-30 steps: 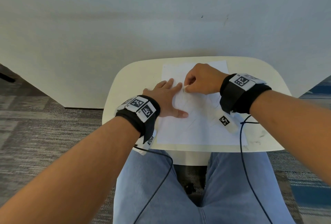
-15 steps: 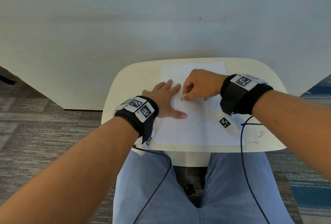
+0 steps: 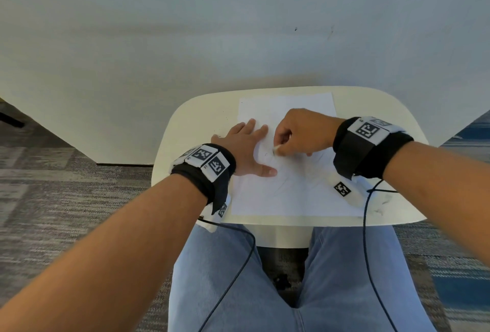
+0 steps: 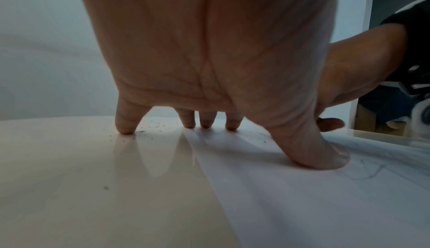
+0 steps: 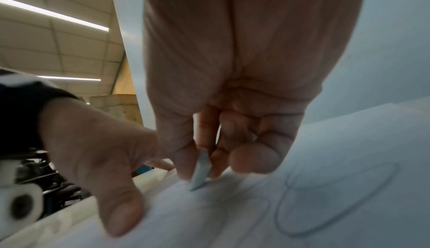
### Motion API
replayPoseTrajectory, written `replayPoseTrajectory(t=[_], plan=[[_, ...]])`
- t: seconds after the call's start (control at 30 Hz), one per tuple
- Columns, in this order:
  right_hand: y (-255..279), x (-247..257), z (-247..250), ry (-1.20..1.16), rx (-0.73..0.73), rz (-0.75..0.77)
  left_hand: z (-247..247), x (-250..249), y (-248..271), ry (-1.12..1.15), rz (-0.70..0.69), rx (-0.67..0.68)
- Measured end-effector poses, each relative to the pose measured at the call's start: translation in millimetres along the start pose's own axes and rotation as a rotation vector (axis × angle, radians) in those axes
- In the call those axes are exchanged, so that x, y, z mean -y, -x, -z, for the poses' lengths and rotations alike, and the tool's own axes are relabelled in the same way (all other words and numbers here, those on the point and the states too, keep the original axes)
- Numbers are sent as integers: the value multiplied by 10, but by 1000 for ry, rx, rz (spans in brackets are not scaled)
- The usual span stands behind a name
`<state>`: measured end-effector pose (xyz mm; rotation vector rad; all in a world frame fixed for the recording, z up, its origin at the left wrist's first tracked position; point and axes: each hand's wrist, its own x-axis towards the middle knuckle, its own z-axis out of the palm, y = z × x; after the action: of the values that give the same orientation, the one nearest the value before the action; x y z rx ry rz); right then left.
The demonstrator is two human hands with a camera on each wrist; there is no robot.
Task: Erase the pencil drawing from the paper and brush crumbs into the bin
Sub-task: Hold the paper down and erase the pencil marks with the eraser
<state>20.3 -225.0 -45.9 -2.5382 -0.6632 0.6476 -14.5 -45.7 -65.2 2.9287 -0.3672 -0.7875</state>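
A white sheet of paper (image 3: pixel 286 193) with faint pencil lines (image 5: pixel 337 202) lies on the small cream table (image 3: pixel 191 130). My left hand (image 3: pixel 246 148) lies flat on the paper's left edge, fingers spread, thumb (image 4: pixel 321 158) pressing the sheet. My right hand (image 3: pixel 299 132) pinches a thin white eraser (image 5: pixel 200 174) between thumb and fingers, its tip on the paper just right of my left hand. In the head view only the eraser's tip (image 3: pixel 275 148) shows. Dark eraser crumbs (image 4: pixel 158 126) are scattered on the table by my left fingertips.
A white wall (image 3: pixel 238 26) stands right behind the table. My legs in blue jeans (image 3: pixel 331 278) are under the table's near edge. Grey carpet (image 3: pixel 66 185) lies at the left. Cables (image 3: pixel 367 225) hang from both wrist bands. No bin is in view.
My right hand has slid the eraser from the paper's upper part toward me, closer to my left thumb. My left hand stays pressed on the sheet.
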Motion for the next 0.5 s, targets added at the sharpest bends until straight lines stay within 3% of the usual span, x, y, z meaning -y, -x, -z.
replayPoseTrajectory(t=[0.07, 0.2, 0.33, 0.37, 0.5], plan=[[1, -23, 43, -7, 23, -23, -3, 0, -2, 2, 1, 3], [-61, -86, 68, 18, -198, -61, 5, -5, -4, -15, 1, 11], [29, 3, 5, -20, 6, -11, 5, 6, -17, -26, 1, 16], [18, -18, 31, -15, -3, -29, 11, 5, -21, -35, 4, 17], [-42, -122, 89, 3, -207, -62, 72, -75, -39, -135, 7, -39]])
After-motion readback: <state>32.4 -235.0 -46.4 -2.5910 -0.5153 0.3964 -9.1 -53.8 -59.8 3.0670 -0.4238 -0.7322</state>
